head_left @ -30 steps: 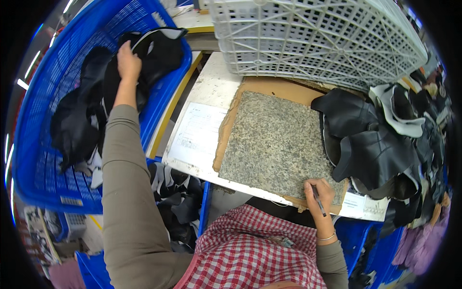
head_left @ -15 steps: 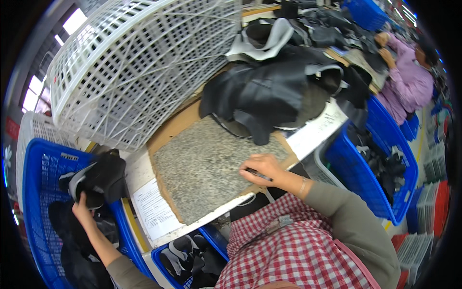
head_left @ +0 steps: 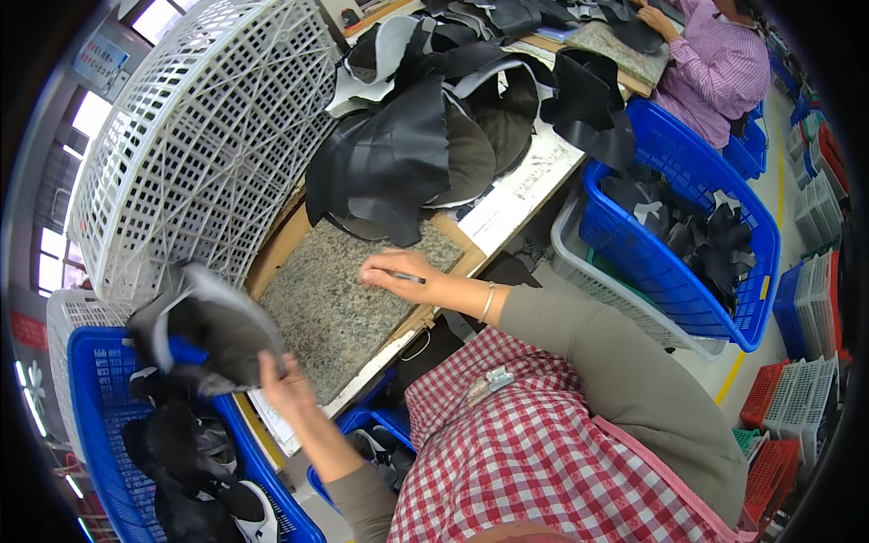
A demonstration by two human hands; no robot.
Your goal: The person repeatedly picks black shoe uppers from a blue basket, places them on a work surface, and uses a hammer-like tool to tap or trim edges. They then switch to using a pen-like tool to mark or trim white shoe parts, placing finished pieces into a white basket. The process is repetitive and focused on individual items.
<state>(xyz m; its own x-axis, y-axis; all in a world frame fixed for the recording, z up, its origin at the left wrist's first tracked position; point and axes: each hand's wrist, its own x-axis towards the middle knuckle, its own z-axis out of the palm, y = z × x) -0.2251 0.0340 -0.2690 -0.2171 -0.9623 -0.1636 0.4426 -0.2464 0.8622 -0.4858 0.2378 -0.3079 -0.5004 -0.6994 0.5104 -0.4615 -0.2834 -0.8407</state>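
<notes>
paper (head_left: 480,232) with illegible print (head_left: 491,219) beside black pieces (head_left: 385,154)

Bright, diffuse light; windows (head_left: 90,116) beyond the tabletop's (head_left: 563,161) left end glare white. Motion blur softens the left hand (head_left: 291,389) and 1 dark piece (head_left: 226,337) there. Fisheye distortion bends straight edges toward black corners.

Head cam (L of pr.), wide fisheye, looks down on hands (head_left: 396,276) & bench (head_left: 547,143), v. near.
</notes>
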